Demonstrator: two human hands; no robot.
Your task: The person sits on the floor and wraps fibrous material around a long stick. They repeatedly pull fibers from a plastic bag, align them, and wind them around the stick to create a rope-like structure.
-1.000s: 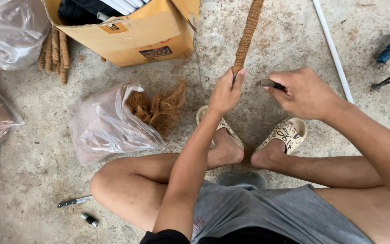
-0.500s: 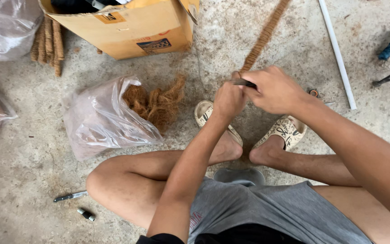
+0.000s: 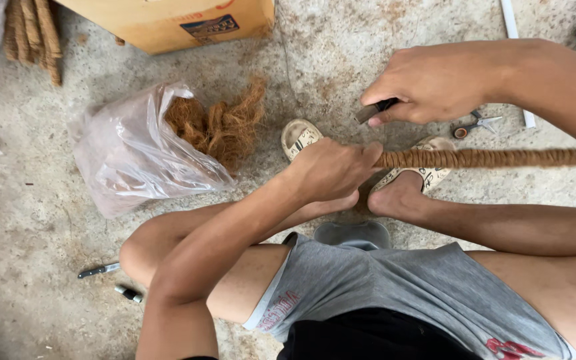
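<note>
Floor, left edge: a small knife [image 3: 99,270] and a short dark cap [image 3: 129,294] lie beside your knee.
Bag: the clear plastic bag [image 3: 128,153] lies left of your feet, brown fibre [image 3: 218,123] spilling from its mouth.
Box: a cardboard box [image 3: 168,20] sits at the top edge.
Left hand: your left hand [image 3: 331,170] is closed around the near end of the fibre-wrapped pole [image 3: 488,158].
Pole: it runs level over your sandals to the right edge.
Right hand: your right hand [image 3: 435,80] pinches a small dark tool [image 3: 373,112] just above the pole.
Scissors: small scissors [image 3: 475,125] lie on the floor beside that hand.
</note>
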